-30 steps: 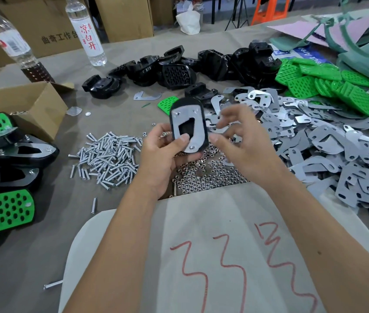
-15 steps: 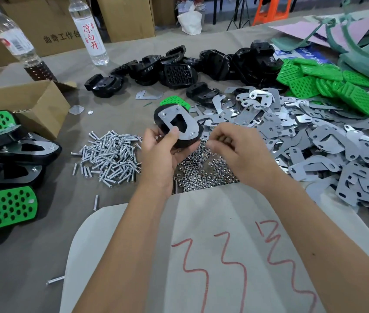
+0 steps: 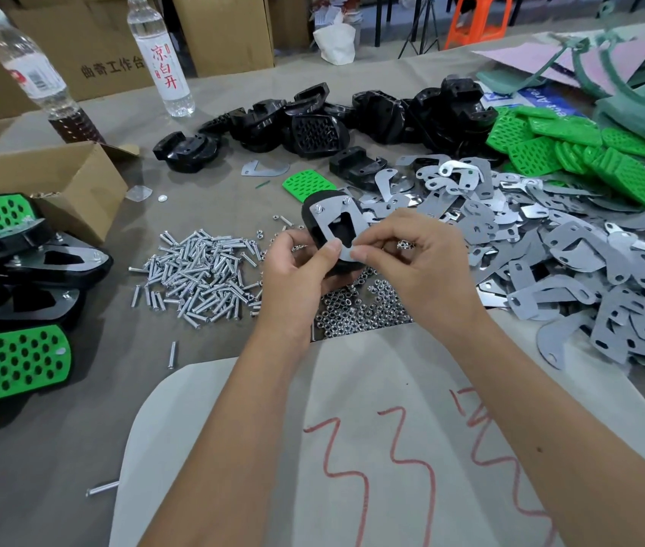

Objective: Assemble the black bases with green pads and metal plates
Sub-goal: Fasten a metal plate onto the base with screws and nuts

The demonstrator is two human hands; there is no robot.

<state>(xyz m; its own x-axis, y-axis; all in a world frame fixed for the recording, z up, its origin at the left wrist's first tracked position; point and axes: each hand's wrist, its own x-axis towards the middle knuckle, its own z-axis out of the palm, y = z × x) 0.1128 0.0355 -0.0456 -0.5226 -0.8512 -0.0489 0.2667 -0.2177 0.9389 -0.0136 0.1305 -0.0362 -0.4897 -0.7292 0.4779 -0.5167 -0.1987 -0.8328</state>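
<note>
Pinching at the near corner of the metal plate (image 3: pixel 335 227), the right hand (image 3: pixel 419 266) has thumb and forefinger closed together, probably seating a nut, though none is visible. The left hand (image 3: pixel 297 270) grips the black base (image 3: pixel 313 219) underneath, thumb clamping the plate's edge, tilting it toward the person above the nuts (image 3: pixel 356 309). Screws (image 3: pixel 202 270) lie just left.

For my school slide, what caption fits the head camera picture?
Left hand holds a black base while right hand pinches its metal plate.
</note>
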